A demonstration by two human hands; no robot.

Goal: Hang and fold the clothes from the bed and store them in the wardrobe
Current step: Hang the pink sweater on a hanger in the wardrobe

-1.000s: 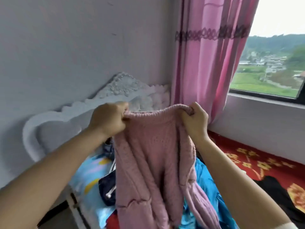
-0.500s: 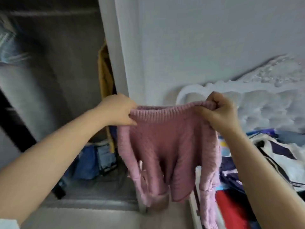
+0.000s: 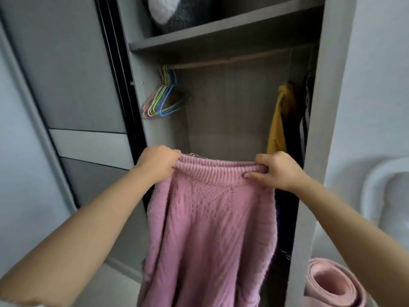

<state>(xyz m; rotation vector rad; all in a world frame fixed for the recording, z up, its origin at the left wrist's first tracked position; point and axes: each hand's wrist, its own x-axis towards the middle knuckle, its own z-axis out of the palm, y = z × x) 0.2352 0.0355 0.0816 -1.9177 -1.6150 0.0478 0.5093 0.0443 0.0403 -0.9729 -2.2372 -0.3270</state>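
Note:
A pink knitted sweater (image 3: pixel 210 229) hangs in front of me, held up by its ribbed neckline. My left hand (image 3: pixel 158 162) grips the left end of the neckline and my right hand (image 3: pixel 276 171) pinches the right end. Behind it stands the open grey wardrobe (image 3: pixel 225 103) with a hanging rail (image 3: pixel 232 59) under a shelf. A bunch of coloured wire hangers (image 3: pixel 162 98) hangs at the rail's left end. The sweater's lower part runs out of view at the bottom.
A yellow garment (image 3: pixel 277 122) and dark clothes hang at the rail's right end. A dark and white bundle (image 3: pixel 177 12) lies on the top shelf. The sliding door (image 3: pixel 73 85) is at left. A rolled pink mat (image 3: pixel 332 284) stands at lower right, the white headboard (image 3: pixel 380 189) beyond.
My view has swung left from the bed and window to the open wardrobe. Both hands still hold the sweater by its neckline, now stretched wider in front of the hanging space.

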